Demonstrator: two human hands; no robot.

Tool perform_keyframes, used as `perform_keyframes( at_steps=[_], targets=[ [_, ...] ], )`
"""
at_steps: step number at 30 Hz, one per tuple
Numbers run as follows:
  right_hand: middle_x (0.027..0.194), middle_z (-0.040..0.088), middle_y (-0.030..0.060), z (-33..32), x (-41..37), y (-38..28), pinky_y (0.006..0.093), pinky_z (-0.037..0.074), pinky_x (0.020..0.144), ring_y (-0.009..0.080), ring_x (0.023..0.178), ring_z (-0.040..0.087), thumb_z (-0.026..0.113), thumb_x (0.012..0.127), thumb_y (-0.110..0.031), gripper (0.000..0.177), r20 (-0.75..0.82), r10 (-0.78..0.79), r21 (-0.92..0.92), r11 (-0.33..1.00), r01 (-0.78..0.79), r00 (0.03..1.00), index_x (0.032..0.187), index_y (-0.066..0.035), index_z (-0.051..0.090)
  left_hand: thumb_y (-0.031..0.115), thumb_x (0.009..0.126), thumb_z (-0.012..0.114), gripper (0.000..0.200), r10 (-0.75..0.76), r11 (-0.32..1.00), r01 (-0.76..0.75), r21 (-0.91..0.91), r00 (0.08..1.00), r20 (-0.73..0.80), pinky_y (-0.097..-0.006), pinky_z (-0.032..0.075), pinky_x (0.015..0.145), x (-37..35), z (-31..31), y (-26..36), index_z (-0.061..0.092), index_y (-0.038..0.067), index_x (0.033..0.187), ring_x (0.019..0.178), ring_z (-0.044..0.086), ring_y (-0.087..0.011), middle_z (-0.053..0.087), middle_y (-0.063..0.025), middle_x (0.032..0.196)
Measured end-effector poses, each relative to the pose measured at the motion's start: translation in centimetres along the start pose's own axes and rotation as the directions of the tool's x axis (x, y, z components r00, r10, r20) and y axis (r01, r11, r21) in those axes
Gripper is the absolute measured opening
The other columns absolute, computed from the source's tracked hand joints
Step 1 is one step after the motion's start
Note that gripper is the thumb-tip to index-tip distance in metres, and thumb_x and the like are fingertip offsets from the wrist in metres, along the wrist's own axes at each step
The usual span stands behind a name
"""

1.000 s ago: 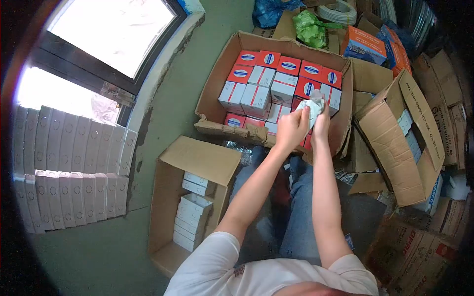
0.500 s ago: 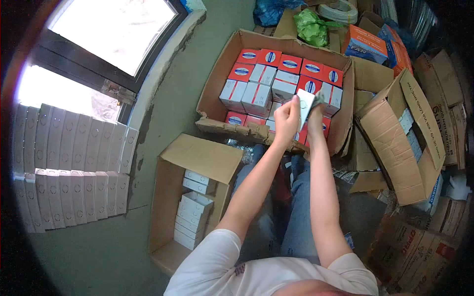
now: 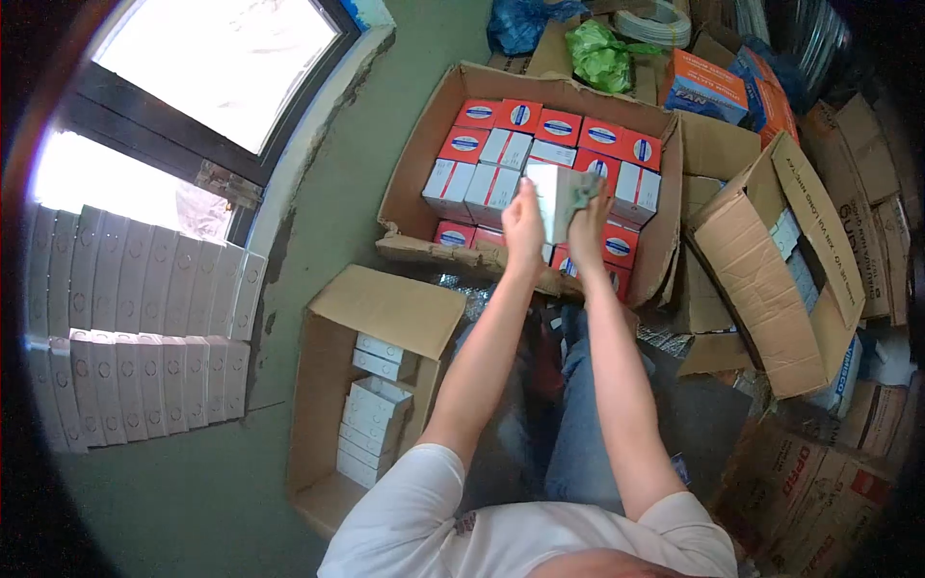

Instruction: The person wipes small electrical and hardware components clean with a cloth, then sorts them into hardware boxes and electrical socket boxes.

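Note:
My left hand (image 3: 523, 229) is closed on the near left side of a white plastic electrical back box (image 3: 544, 193), held up over a large carton. In my right hand (image 3: 589, 231) is a grey-green cloth (image 3: 584, 190), pressed against the box's right side. Parts of the right fingers are hidden by the cloth or smeared. Below both hands, the open carton (image 3: 409, 183) holds rows of small red and white product boxes (image 3: 496, 183). Left of my legs, a second open carton (image 3: 318, 405) contains several similar white back boxes (image 3: 374, 409).
Many white back boxes (image 3: 154, 376) stand in two rows by the window (image 3: 222, 67) at left. An open carton (image 3: 752, 279) with its flaps up lies at right. Behind are a green bag (image 3: 599, 56), a fan box (image 3: 708, 87) and a cable coil (image 3: 653, 23).
Both hands have shifted left with the back box, which has turned to show a broader face. The cloth has moved left with the right hand. The view has tilted slightly.

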State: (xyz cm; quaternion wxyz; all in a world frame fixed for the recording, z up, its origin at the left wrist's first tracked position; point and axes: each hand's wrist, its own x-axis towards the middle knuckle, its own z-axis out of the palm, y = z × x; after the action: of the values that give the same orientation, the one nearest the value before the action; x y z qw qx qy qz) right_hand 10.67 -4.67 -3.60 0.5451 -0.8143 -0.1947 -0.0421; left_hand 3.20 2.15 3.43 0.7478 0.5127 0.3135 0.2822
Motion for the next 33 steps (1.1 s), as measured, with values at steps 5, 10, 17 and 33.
perform_keyframes(
  at_steps=[5, 10, 17, 33],
  targets=[
    [0.153, 0.008, 0.026, 1.1, -3.5, -3.1, 0.0472, 0.0, 0.116, 0.0417, 0.142, -0.002, 0.026, 0.098, -0.024, 0.055, 0.177, -0.03, 0.069, 0.997, 0.018, 0.984, 0.147, 0.001, 0.015, 0.046, 0.099, 0.04, 0.051, -0.031, 0.943, 0.002, -0.334, 0.996, -0.083, -0.0273, 0.048, 0.075, 1.0, -0.4, 0.0, 0.057, -0.001, 0.113, 0.083, 0.061, -0.0134, 0.064, -0.0065, 0.097],
    [0.148, 0.016, 0.0309, -0.3, -1.5, -4.4, 0.0497, 0.007, 0.114, 0.0415, 0.139, 0.012, 0.03, 0.098, -0.024, 0.052, 0.087, 0.075, 0.38, 0.919, -0.103, 0.993, 0.141, 0.004, 0.026, 0.042, 0.1, 0.04, 0.046, 0.04, 0.993, -0.043, -0.105, 0.999, -0.037, -0.0254, 0.041, 0.067, -1.0, 0.8, 0.7, 0.062, 0.002, 0.096, 0.073, 0.05, -0.0074, 0.06, 0.0005, 0.084],
    [0.125, 0.057, 0.0113, -1.4, 0.1, 0.6, 0.0353, 0.042, 0.094, 0.0231, 0.114, 0.053, 0.037, 0.094, -0.058, 0.069, 0.281, 0.572, 0.561, 0.554, -0.615, 0.771, 0.127, 0.0, 0.052, 0.043, 0.1, 0.04, 0.046, 0.001, 0.981, -0.01, -0.193, 0.999, -0.05, -0.026, 0.044, 0.07, -3.3, -1.4, 1.2, 0.063, 0.002, 0.101, 0.079, 0.053, -0.0094, 0.06, -0.0001, 0.087],
    [0.106, 0.064, 0.0108, -3.0, -7.7, -6.4, 0.0386, 0.058, 0.063, 0.0246, 0.086, 0.065, 0.046, 0.094, -0.027, 0.032, 0.843, 0.205, 0.522, -0.086, -0.849, 0.497, 0.116, -0.007, 0.055, 0.016, 0.08, 0.061, 0.047, 0.388, -0.476, -0.724, 0.5, 0.338, 0.858, -0.0425, 0.048, 0.097, -14.3, -13.0, 11.0, 0.053, 0.016, 0.125, 0.127, 0.04, -0.0417, 0.041, -0.013, 0.137]
  ],
)
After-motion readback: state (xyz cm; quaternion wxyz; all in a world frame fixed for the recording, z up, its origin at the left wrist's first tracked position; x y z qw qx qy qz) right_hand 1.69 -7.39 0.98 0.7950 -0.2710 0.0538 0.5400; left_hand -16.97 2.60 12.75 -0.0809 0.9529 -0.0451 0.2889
